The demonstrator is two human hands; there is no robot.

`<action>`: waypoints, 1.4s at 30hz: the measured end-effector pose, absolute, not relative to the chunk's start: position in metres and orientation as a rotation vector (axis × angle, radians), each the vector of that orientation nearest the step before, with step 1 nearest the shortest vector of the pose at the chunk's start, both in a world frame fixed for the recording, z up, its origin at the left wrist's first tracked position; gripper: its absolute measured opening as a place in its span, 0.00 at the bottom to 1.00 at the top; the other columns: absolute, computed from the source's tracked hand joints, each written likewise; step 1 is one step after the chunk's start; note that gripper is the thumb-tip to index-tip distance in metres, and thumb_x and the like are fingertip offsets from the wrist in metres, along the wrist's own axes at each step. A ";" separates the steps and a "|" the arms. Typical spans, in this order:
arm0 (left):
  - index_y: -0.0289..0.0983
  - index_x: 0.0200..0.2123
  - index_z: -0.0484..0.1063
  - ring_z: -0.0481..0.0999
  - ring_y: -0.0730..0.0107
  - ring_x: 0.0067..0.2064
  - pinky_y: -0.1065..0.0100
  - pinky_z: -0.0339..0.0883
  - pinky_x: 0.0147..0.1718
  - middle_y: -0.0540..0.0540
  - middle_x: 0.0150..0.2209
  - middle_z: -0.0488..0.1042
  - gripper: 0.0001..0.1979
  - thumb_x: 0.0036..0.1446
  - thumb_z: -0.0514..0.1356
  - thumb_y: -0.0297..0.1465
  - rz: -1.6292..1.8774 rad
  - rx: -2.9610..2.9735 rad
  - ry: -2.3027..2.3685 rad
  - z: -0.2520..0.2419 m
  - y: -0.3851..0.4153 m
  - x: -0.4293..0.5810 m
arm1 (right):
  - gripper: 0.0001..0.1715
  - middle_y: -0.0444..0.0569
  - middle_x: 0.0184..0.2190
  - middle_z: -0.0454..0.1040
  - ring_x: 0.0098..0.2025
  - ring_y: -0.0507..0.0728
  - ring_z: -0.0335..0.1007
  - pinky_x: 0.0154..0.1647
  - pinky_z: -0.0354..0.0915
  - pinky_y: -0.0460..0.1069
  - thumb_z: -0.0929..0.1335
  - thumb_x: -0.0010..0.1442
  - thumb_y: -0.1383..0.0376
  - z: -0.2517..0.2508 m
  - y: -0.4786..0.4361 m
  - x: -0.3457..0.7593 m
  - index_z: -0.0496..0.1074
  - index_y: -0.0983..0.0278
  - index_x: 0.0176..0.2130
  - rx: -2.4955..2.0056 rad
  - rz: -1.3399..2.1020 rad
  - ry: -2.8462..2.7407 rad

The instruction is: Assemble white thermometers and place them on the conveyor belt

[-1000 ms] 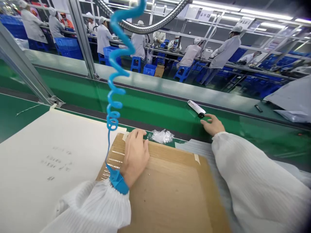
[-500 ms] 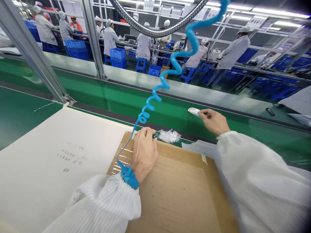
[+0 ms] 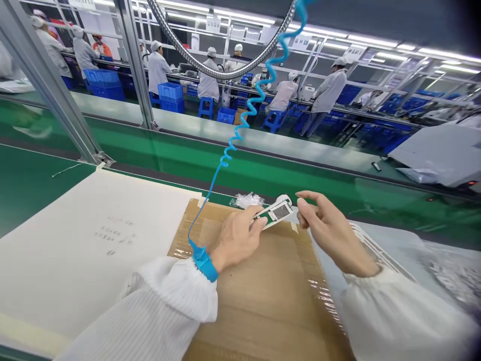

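My left hand (image 3: 238, 238) is shut on a white device with a green circuit board (image 3: 274, 213), gripping its near end above a cardboard sheet (image 3: 244, 306) covered in clear film. My right hand (image 3: 330, 230) is beside the device's far end, with its fingers apart and a small gap between them and the device. A crumpled clear plastic wrap (image 3: 246, 200) lies just behind the device. A blue wrist strap (image 3: 203, 263) circles my left wrist, with its coiled blue cord (image 3: 235, 140) rising up and away.
A large white sheet (image 3: 93, 250) lies left of the cardboard. Behind them runs a green conveyor belt (image 3: 263, 173), crossed overhead by a flexible steel hose (image 3: 221, 72). Beyond it, co-workers in white smocks sit and stand at benches among blue crates (image 3: 171, 93).
The white device has left the green belt and now sits in my left hand above the cardboard. My right hand has drawn back toward me and no longer touches it.
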State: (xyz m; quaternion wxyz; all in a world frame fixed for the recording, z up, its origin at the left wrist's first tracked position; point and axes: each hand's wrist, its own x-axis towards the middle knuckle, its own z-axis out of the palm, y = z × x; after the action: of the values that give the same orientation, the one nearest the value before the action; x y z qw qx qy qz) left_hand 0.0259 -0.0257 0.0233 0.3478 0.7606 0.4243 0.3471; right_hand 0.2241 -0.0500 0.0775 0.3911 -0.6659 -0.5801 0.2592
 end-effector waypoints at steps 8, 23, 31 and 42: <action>0.43 0.54 0.76 0.81 0.55 0.47 0.58 0.70 0.48 0.44 0.44 0.83 0.16 0.68 0.54 0.35 0.891 1.973 1.175 0.020 -0.026 0.026 | 0.13 0.48 0.36 0.78 0.37 0.59 0.70 0.40 0.56 0.55 0.64 0.72 0.55 0.058 -0.041 0.224 0.75 0.56 0.40 -1.410 -0.308 -2.162; 0.36 0.50 0.74 0.76 0.62 0.31 0.63 0.64 0.35 0.48 0.26 0.76 0.14 0.67 0.55 0.34 1.181 1.463 1.524 0.015 0.000 0.012 | 0.07 0.49 0.33 0.76 0.37 0.60 0.69 0.42 0.61 0.56 0.67 0.61 0.62 -0.001 0.043 0.215 0.70 0.59 0.31 -1.785 0.276 -1.871; 0.37 0.54 0.71 0.76 0.65 0.31 0.65 0.64 0.35 0.50 0.26 0.75 0.19 0.67 0.57 0.42 1.271 1.336 1.287 0.012 -0.002 0.014 | 0.15 0.53 0.41 0.79 0.36 0.61 0.75 0.43 0.68 0.58 0.66 0.60 0.54 0.023 -0.028 0.314 0.74 0.59 0.41 -1.954 0.023 -1.735; 0.37 0.54 0.70 0.72 0.72 0.30 0.67 0.64 0.33 0.51 0.31 0.74 0.18 0.64 0.61 0.38 1.242 1.312 1.100 0.020 -0.008 0.019 | 0.13 0.58 0.39 0.82 0.38 0.73 0.78 0.29 0.62 0.60 0.64 0.61 0.51 0.016 -0.090 0.410 0.70 0.56 0.33 -2.602 -0.316 -1.646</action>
State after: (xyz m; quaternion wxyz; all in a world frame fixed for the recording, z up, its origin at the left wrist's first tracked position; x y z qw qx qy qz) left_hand 0.0189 -0.0078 0.0197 0.4910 0.5403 0.4529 0.5117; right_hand 0.4096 -0.0902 0.0163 0.0231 -0.8404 -0.5317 -0.1020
